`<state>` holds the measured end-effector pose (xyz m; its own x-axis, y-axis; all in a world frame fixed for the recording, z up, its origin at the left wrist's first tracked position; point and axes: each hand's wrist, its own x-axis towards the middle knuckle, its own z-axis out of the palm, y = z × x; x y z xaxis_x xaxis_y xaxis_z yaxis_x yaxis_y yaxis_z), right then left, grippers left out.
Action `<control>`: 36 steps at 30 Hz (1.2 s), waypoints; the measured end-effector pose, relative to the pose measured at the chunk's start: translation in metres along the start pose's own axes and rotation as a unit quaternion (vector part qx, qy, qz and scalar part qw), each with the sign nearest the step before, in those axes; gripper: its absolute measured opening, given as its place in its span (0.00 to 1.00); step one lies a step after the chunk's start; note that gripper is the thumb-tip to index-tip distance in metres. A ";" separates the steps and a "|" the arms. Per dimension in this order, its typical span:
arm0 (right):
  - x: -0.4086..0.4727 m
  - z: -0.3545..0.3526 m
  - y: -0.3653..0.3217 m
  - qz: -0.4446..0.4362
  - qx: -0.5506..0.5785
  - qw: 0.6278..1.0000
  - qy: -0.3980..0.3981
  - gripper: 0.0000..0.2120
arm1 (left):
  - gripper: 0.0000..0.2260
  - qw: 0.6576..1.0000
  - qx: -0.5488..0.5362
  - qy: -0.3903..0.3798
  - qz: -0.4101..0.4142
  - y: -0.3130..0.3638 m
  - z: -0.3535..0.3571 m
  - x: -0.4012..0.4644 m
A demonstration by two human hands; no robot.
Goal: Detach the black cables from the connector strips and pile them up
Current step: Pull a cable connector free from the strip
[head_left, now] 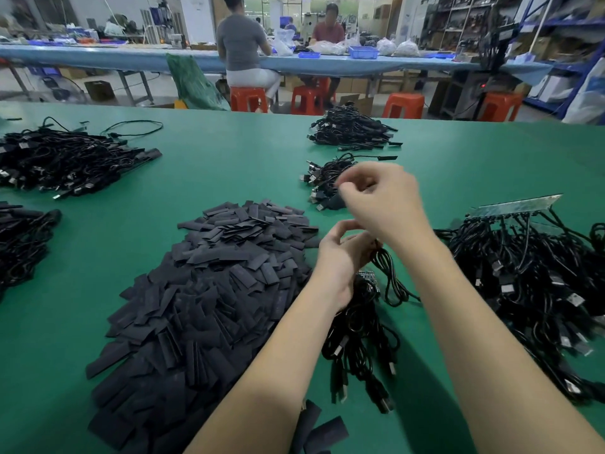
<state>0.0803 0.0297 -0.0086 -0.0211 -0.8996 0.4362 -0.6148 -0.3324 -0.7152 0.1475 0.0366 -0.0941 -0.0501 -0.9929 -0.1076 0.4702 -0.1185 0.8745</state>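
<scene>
**Cable bundle held at left hand, right hand raised above it**

Left hand [340,257] curled round the top of a bundle of black cables [360,329]; small connector strip [368,277] visible just right of the palm, cables hanging from it toward the near edge, plugs lying on the green table [229,165]. One cable loop [391,276] trailing right of the grip. Right hand [383,198] above and slightly far of the left, fingers curled, thumb and forefinger close together; cannot tell whether anything is pinched, blurred. Small pile of loose cables [322,183] just beyond the right hand; second pile [352,129] farther off. Heap of flat black sleeves [209,296] left of grip. Long strip with attached cables [517,257] right. More cable heaps [65,158] far left.
</scene>
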 end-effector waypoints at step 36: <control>-0.033 -0.043 0.089 0.099 0.510 0.854 0.002 0.13 | 0.05 0.996 -0.012 -0.089 -0.007 0.011 0.003 -0.013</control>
<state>-0.0076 0.0426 -0.0629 -0.0482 -0.9665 0.2521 0.4084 -0.2494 -0.8781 0.1505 0.0479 -0.0813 -0.2105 -0.9771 -0.0317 0.4889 -0.1333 0.8621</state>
